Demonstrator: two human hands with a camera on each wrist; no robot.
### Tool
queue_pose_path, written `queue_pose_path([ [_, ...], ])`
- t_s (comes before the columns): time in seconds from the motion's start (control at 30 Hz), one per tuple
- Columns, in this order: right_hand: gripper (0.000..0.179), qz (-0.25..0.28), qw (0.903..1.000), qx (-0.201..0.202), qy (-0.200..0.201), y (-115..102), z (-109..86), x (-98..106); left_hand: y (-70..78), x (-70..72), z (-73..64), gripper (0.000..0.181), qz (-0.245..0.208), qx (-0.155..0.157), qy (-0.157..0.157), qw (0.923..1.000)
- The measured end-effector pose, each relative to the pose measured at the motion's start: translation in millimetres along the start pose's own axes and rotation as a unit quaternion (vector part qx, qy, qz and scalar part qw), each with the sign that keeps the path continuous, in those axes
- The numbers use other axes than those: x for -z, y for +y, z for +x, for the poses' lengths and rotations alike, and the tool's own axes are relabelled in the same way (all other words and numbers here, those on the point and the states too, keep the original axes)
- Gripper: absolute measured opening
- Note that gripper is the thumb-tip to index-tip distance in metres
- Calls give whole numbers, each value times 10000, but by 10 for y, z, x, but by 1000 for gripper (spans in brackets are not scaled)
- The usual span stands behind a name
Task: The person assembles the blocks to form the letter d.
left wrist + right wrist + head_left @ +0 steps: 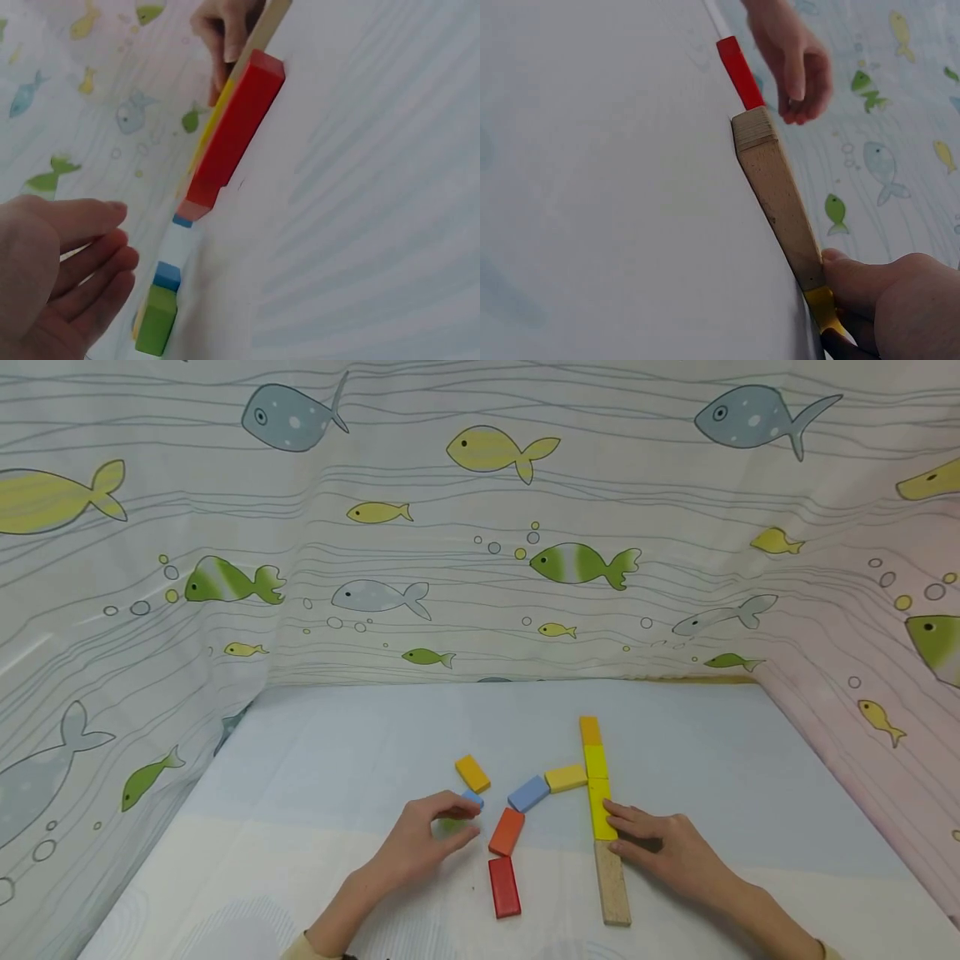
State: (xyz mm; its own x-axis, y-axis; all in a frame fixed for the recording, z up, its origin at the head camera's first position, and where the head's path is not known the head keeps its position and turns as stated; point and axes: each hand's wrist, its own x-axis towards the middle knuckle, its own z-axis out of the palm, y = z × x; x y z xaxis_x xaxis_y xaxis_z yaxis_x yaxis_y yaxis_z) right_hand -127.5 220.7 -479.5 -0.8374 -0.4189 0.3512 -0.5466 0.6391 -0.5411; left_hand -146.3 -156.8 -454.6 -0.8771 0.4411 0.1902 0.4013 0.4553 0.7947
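Head view. Straight row on a pale tabletop (337, 743): small orange block (590, 729), short bright yellow block (596, 762), longer bright yellow block (602, 810), unpainted wooden bar (612, 885). Pale yellow block (566, 778) meets the row's left side; a mid-blue rectangular block (528, 793), orange-red block (507, 832) and glossy red block (505, 889) curve from it toward the person. Right hand (675, 852) has fingertips and thumb along the row's right edge, at the longer yellow block and its joint with the bar: steadying, I judge, rather than clasping. Left hand (420, 839), thumb and fingers apart, is beside a partly hidden green block (452, 824), a small light-blue block (472, 798) and an amber block (472, 773).

Left wrist view. Left hand holds nothing; a gap shows between its fingertips and the green block, which touches the light-blue one. Red block looms near.

Right wrist view. Thumb against the bar's yellow end, fingers partly hidden beside the yellow. Left hand hangs beyond, loosely bent.

Step, by my reading: arranging a second branch at left while the row is kept straight. Next move seems to call for light contact on the green block, nudging without disturbing the light-blue one.
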Motion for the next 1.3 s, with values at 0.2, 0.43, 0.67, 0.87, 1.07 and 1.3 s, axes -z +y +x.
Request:
queue_pose_path([
  [0.2, 40, -4, 10000, -10, -16, 14, -6, -12, -86, -28, 166, 33, 512, 208, 807, 9952],
  [0.43, 41, 22, 10000, 24, 14, 28, -12, -16, -122, -85, 349, 46, 774, 716, 1222, 9869],
  [0.67, 40, 51, 10000, 27, -4, 34, -16, -17, -160, -185, 502, 58, 1084, 1130, 1272, 9794],
  [0.87, 41, 19, 10000, -32, -70, 38, -11, -15, -160, -244, 543, 59, 1160, 1286, 1455, 9741],
  [1.07, 41, -41, 9999, -68, -88, 28, -7, -7, -178, -258, 546, 60, 1015, 1382, 1560, 9728],
  [1.3, 43, -94, 9997, -166, -128, 59, -18, -33, -165, -249, 532, 59, 880, 1415, 1572, 9734],
])
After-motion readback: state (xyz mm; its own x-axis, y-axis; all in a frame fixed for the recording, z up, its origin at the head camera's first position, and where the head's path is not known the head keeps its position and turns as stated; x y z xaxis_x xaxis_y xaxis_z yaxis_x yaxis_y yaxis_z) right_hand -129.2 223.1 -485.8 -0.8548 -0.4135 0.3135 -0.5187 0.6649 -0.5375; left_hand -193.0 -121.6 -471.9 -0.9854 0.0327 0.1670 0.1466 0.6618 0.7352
